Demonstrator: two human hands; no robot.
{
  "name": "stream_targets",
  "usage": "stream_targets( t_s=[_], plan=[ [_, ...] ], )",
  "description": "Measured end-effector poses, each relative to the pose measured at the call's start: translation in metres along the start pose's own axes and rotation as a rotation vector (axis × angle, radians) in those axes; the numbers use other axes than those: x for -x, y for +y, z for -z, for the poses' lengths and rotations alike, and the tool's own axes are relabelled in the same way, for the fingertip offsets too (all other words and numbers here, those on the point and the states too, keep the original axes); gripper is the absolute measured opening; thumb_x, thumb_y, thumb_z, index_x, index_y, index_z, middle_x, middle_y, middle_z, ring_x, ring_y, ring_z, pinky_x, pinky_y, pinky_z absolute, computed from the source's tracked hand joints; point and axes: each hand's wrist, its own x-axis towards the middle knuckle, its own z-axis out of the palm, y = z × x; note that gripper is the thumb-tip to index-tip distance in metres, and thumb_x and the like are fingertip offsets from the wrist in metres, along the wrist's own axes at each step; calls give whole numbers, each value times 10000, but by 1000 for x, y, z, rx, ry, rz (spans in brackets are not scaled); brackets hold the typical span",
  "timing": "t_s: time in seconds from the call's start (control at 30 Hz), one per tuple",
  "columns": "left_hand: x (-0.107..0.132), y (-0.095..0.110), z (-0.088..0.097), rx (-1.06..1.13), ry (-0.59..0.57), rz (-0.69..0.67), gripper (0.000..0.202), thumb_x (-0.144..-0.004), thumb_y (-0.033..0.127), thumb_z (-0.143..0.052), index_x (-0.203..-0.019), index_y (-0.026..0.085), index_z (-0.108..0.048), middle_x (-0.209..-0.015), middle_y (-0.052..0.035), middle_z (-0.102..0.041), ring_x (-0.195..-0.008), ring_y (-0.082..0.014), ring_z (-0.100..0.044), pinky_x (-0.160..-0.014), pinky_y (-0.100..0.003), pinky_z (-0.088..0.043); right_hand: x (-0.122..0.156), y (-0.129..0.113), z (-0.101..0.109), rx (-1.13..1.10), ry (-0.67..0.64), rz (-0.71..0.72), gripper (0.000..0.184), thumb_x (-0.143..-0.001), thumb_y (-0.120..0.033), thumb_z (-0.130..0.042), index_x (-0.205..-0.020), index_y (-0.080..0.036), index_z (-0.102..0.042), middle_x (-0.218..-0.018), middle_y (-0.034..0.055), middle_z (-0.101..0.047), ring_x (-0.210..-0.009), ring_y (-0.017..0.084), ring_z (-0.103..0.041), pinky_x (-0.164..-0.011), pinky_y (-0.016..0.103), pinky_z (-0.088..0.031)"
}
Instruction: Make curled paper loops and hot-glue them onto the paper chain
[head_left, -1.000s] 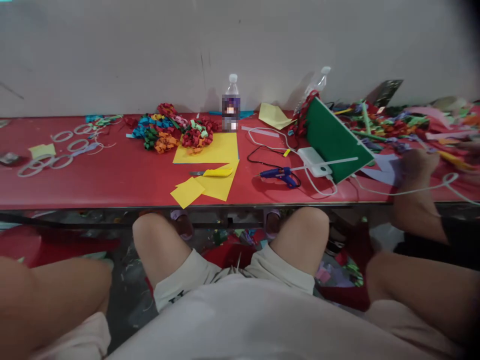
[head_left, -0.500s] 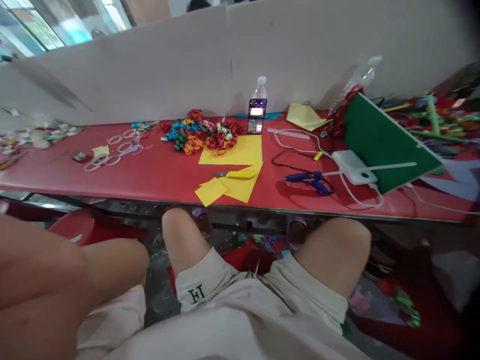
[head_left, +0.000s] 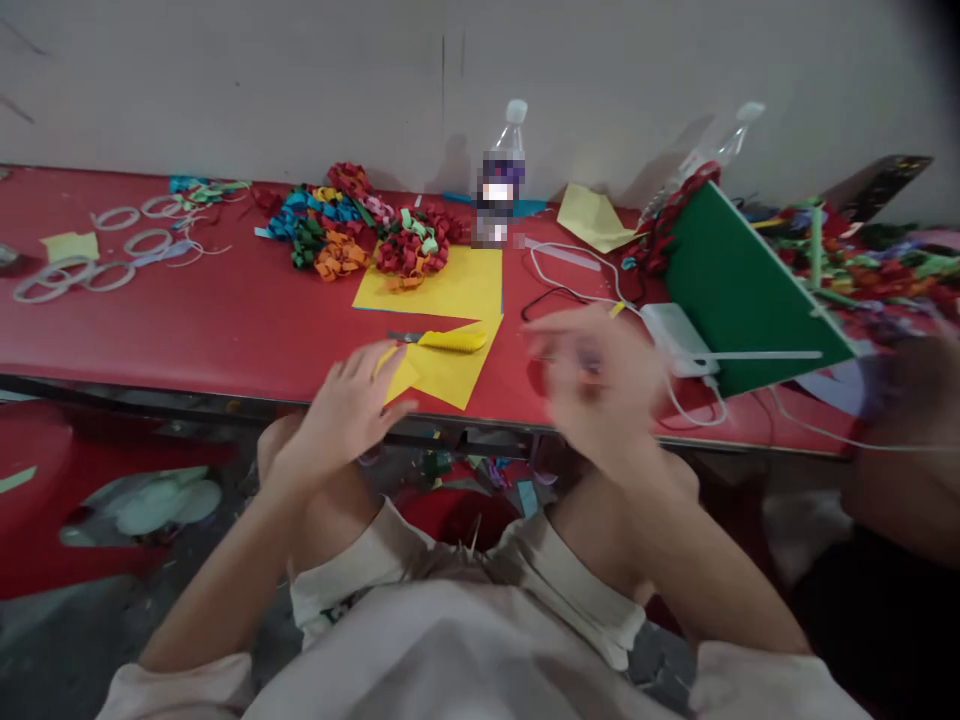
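Observation:
My left hand is at the table's front edge, fingers stretched out and spread over the left end of the yellow paper pieces. Its fingertips lie close to a yellow utility knife on that paper, without gripping it. My right hand, smeared by motion, is over the blue glue gun, most of which it hides. Whether its fingers touch the glue gun I cannot tell. Behind the knife, a larger yellow sheet lies partly under a pile of colourful folded-paper chains.
White rings lie at the left of the red table. A phone leans on a bottle. To the right are a white power bank with cables and a tilted green board. Another person's blurred arm is at the right edge.
Both my hands have come into view, the left reaching to the yellow paper, the right to the glue gun. My view has shifted; a person at the left has left it, and another's arm shows at right.

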Motion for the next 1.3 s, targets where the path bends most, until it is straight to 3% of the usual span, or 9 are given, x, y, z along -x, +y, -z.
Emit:
stream_targets(
  t_s=[0.1,0.23,0.33,0.47,0.67,0.77,0.97,1.17,1.3],
  plan=[
    [21,-21,-26,-98,-163,-17,514,-1004,237,-447,-1508,139,-429,-1597,-172,-404,-1505,-344,-343,-1208,-573,-333,8,-1,-59,48,-307,135,248,-1014,-215,-476,-1117,-186,-699,-999,74,-726,-956,222,-647,-829,381,-548],
    [38,-45,-24,-18,-95,-98,389,-1012,157,-386,-1316,197,-625,-1385,-80,-653,-1248,-240,-648,-1082,-411,-517,15,6,-84,6,-530,134,287,-1016,-227,-473,-1250,-205,-637,-1241,110,-694,-1147,273,-599,-919,451,-502],
    [22,-36,-7,100,143,-59,308,-1007,208,-490,-1260,229,-663,-1187,-35,-757,-1026,-194,-742,-960,-332,-576,13,5,-80,-196,-513,83,360,-1023,-333,-508,-1369,-239,-547,-1404,93,-608,-1279,248,-545,-1046,447,-470],
    [-18,-16,5,280,221,-93,199,-982,261,-571,-1071,266,-749,-979,31,-796,-821,-137,-750,-737,-221,-576,12,10,-76,-420,-423,-64,363,-979,-432,-598,-1299,-260,-585,-1267,70,-686,-1176,213,-618,-1008,393,-514],
    [-31,-51,2,491,327,586,347,-824,454,-748,-1040,185,-708,-856,19,-720,-733,-148,-640,-634,-223,-493,17,23,-80,-224,-311,-146,291,-1021,-344,-513,-1222,-180,-645,-1232,123,-678,-1167,256,-584,-1024,430,-467],
    [-36,-41,-5,554,146,570,354,-769,491,-780,-919,177,-716,-810,15,-698,-727,-147,-614,-625,-223,-464,6,12,-85,-441,-372,-260,340,-979,-385,-589,-1243,-175,-639,-1121,85,-724,-917,181,-646,-867,328,-520],
    [-81,-7,-20,875,137,487,351,-713,457,-822,-898,175,-723,-740,-8,-677,-629,-129,-593,-554,-229,-424,0,18,-95,-580,-282,-579,252,-864,-408,-719,-792,-167,-707,-729,15,-696,-612,105,-540,-575,244,-402],
    [-78,-52,-14,834,527,596,314,-766,403,-795,-952,165,-712,-739,20,-673,-648,-105,-593,-626,-218,-462,16,31,-95,-644,-244,-665,213,-860,-389,-712,-901,-183,-680,-711,1,-687,-517,94,-535,-519,239,-404],
    [-53,-66,-20,632,379,627,288,-877,418,-677,-1000,158,-703,-816,5,-702,-746,-154,-645,-689,-250,-480,9,18,-94,-717,-282,-708,207,-847,-380,-724,-838,-192,-639,-616,-26,-650,-451,96,-555,-493,235,-415]
  ],
)
